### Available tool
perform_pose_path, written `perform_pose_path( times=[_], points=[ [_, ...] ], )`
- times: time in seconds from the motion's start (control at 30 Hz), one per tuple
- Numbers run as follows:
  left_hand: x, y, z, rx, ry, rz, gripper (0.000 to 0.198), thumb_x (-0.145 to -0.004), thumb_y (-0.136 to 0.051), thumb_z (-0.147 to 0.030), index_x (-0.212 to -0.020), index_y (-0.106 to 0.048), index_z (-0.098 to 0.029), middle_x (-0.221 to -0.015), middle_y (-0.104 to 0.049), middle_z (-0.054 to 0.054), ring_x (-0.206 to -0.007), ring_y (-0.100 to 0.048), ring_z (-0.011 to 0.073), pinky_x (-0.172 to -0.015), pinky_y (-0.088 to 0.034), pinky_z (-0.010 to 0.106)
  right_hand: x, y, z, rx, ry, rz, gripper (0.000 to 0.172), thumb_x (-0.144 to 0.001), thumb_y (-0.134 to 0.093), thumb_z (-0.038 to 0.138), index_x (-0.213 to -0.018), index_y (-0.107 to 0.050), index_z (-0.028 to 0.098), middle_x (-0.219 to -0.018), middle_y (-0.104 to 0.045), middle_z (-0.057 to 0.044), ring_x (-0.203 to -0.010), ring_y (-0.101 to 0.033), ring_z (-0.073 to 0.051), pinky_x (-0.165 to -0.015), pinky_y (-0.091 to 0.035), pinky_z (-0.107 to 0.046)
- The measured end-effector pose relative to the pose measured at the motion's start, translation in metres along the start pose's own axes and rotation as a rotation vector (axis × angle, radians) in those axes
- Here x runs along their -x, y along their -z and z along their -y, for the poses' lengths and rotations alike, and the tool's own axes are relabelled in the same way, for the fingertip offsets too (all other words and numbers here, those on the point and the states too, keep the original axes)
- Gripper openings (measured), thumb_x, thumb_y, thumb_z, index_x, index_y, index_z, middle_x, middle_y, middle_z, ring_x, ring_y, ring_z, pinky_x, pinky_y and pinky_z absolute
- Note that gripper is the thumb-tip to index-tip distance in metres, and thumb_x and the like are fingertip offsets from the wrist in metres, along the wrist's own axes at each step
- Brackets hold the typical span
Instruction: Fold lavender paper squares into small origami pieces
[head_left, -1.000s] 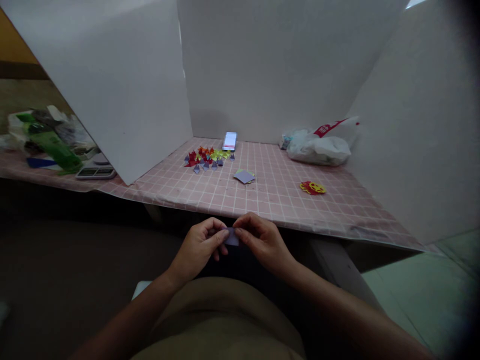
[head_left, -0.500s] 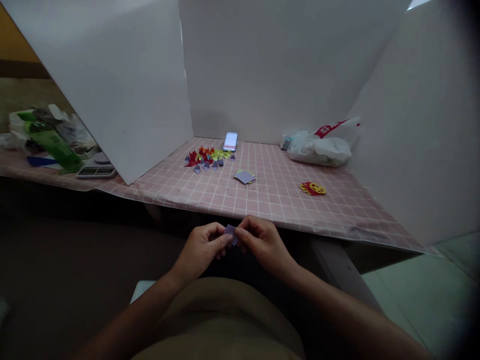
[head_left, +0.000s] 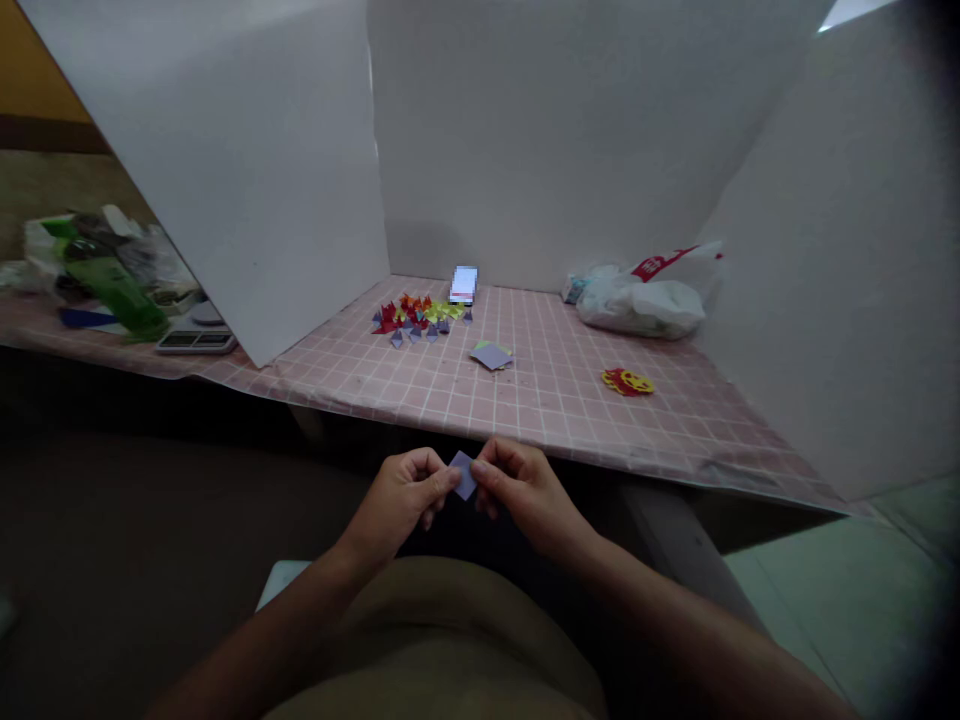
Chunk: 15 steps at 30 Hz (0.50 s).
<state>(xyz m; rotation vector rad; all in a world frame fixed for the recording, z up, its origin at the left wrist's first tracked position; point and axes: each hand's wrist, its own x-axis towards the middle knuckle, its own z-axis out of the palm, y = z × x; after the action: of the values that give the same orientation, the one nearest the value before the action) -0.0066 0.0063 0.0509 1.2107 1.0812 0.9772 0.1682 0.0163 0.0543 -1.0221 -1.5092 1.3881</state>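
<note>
A small purple folded paper (head_left: 463, 473) is pinched between my two hands, below the front edge of the pink checked table (head_left: 450, 385). My left hand (head_left: 405, 495) grips its left side with thumb and fingers closed. My right hand (head_left: 517, 485) pinches its right side. On the table lie a cluster of small folded paper pieces (head_left: 416, 315) in red, orange, yellow and purple, and a short stack of purple and green paper squares (head_left: 491, 354).
A phone (head_left: 464, 283) stands at the back by the white boards. A white plastic bag (head_left: 645, 295) lies at the back right, a red and yellow paper cutout (head_left: 628, 381) nearer. Left of the board sit a scale (head_left: 195, 340) and a green object (head_left: 112, 280).
The purple paper has been turned between my fingers and now shows as a small diamond. My hands stay together at the table's front edge.
</note>
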Motion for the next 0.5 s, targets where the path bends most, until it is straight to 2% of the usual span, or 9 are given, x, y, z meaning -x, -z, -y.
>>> perform_pose_path(
  times=[0.2, 0.33, 0.5],
  points=[
    [-0.0015, 0.0001, -0.0006, -0.035, -0.076, 0.040, 0.026, -0.082, -0.065, -0.038, -0.072, -0.062, -0.015, -0.061, -0.058, -0.002, -0.054, -0.051, 0.0095, -0.056, -0.042, 0.023, -0.0009, -0.0020, -0.0020, -0.046, -0.046, 0.009, 0.031, -0.085, -0.063, 0.043, -0.069, -0.052, 0.018, -0.054, -0.056, 0.003, -0.045, -0.050, -0.009, -0.046, -0.037, -0.022],
    [-0.0017, 0.0006, -0.0006, -0.017, -0.078, -0.018, 0.027, -0.083, -0.064, -0.038, -0.069, -0.061, -0.015, -0.060, -0.056, -0.003, -0.054, -0.048, 0.0094, -0.055, -0.041, 0.023, -0.0004, -0.0010, 0.0027, -0.076, -0.013, 0.015, 0.033, -0.090, -0.056, 0.044, -0.070, -0.053, 0.017, -0.058, -0.056, 0.003, -0.045, -0.050, -0.008, -0.048, -0.038, -0.022],
    [0.0008, 0.0011, 0.0000, -0.019, -0.098, -0.037, 0.027, -0.083, -0.065, -0.037, -0.068, -0.060, -0.015, -0.059, -0.054, -0.003, -0.053, -0.047, 0.0090, -0.053, -0.039, 0.023, 0.0003, 0.0006, 0.0061, 0.023, 0.050, 0.004, 0.028, -0.090, -0.058, 0.040, -0.074, -0.056, 0.017, -0.058, -0.056, 0.002, -0.049, -0.050, -0.010, -0.051, -0.039, -0.024]
  ],
)
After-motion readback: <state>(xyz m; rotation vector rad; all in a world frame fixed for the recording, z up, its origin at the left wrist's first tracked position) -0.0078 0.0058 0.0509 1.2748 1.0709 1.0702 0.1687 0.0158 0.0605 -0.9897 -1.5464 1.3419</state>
